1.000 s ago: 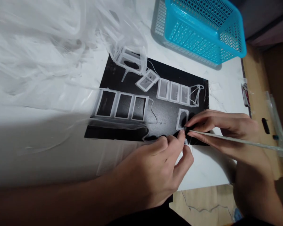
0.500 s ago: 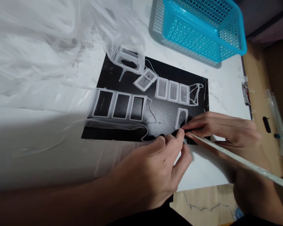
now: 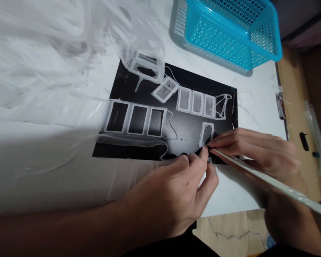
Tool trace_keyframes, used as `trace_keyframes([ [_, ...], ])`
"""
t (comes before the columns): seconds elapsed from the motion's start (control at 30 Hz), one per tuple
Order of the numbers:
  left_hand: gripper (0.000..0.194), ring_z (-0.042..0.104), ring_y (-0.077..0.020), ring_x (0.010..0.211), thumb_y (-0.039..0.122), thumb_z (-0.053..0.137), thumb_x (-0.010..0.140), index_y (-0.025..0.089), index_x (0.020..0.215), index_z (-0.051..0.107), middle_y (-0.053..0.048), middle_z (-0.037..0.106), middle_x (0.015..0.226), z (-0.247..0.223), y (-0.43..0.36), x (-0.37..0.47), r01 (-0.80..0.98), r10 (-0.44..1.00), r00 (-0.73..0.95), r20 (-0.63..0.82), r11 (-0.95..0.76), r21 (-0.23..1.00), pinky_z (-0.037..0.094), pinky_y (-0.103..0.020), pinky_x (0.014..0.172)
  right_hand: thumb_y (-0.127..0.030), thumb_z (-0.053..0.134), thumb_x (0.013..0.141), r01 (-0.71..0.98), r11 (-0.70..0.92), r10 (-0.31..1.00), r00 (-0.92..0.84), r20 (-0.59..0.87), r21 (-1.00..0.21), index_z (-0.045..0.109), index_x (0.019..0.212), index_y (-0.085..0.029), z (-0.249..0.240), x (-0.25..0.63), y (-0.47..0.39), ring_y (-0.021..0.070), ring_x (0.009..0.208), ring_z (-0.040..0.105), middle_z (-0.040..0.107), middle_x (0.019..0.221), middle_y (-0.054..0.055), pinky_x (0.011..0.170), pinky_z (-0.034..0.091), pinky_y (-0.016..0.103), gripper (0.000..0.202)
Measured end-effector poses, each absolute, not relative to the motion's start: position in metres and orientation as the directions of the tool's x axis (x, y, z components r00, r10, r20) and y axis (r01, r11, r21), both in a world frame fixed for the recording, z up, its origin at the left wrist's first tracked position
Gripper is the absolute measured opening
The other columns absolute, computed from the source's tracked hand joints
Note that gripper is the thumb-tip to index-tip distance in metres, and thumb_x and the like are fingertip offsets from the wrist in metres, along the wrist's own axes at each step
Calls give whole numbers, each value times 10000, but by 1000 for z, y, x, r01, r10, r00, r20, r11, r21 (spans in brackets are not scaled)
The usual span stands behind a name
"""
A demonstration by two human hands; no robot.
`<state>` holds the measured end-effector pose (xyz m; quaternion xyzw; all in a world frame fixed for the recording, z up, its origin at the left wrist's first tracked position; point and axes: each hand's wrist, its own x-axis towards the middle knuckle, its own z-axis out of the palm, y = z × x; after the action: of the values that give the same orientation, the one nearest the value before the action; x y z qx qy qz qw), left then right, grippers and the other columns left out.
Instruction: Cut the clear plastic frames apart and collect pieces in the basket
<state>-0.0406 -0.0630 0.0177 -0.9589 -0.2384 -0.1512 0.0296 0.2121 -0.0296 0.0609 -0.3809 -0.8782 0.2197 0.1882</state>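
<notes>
My left hand (image 3: 180, 187) reaches in from the lower left, its fingertips pinched together over the near right part of a black mat (image 3: 187, 125). Facing it, my right hand (image 3: 254, 148) is closed around the end of a long, thin pale strip (image 3: 273, 182), which slants toward the lower right. The fingertips of both hands meet around a small dark bit too tiny to name. Just beyond them lies a white-rimmed, clear rectangular piece (image 3: 201, 137). More such pieces lie in a left row (image 3: 130, 119) and a right row (image 3: 190, 100), with one tilted piece (image 3: 157, 94) between.
Crumpled clear plastic (image 3: 69, 53) covers the far left of the white table (image 3: 246, 96). A blue perforated basket (image 3: 219, 44) stands at the back right. Clear sheeting (image 3: 133, 176) sits under my left forearm. A small black object (image 3: 304, 141) lies beyond the table's right edge.
Both hands keep almost the same pose with fingertips together. The right hand and strip appear shifted very slightly to the right. The pieces on the mat stay put.
</notes>
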Motion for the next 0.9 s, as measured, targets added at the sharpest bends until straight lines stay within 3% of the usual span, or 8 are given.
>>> trace_keyframes([
  [0.17, 507, 696, -310, 1105, 385, 487, 1082, 34, 1382, 697, -227, 750, 1399, 17, -62, -40, 470, 458, 833, 310, -882, 42, 478, -387, 914, -72, 624, 1081, 581, 696, 696, -691, 195, -423, 749, 1085, -167, 61, 209, -26, 270, 1119, 813, 829, 1147, 150, 934, 699, 415, 157],
  [0.43, 495, 698, -301, 1122, 385, 502, 1072, 53, 1376, 708, -218, 735, 1441, 16, -63, -41, 482, 467, 826, 315, -876, 35, 478, -383, 946, -69, 612, 1080, 540, 773, 629, -724, 283, -334, 757, 1103, -134, 52, 213, -27, 279, 1041, 829, 836, 1088, 163, 893, 719, 429, 161],
  [0.73, 501, 693, -309, 1109, 395, 493, 1074, 41, 1358, 704, -244, 727, 1436, 14, -62, -40, 477, 454, 830, 324, -879, 9, 471, -388, 923, -27, 544, 1081, 624, 709, 699, -685, 207, -329, 770, 1110, -126, 64, 200, -37, 296, 1082, 814, 830, 1121, 171, 918, 704, 439, 248],
  [0.9, 498, 697, -315, 1096, 392, 506, 1066, 31, 1345, 705, -257, 721, 1443, 15, -64, -39, 471, 450, 831, 328, -882, 17, 468, -392, 918, -15, 602, 1053, 565, 771, 633, -733, 249, -295, 758, 1099, -104, 59, 205, -31, 294, 1050, 825, 829, 1101, 186, 887, 717, 425, 186],
])
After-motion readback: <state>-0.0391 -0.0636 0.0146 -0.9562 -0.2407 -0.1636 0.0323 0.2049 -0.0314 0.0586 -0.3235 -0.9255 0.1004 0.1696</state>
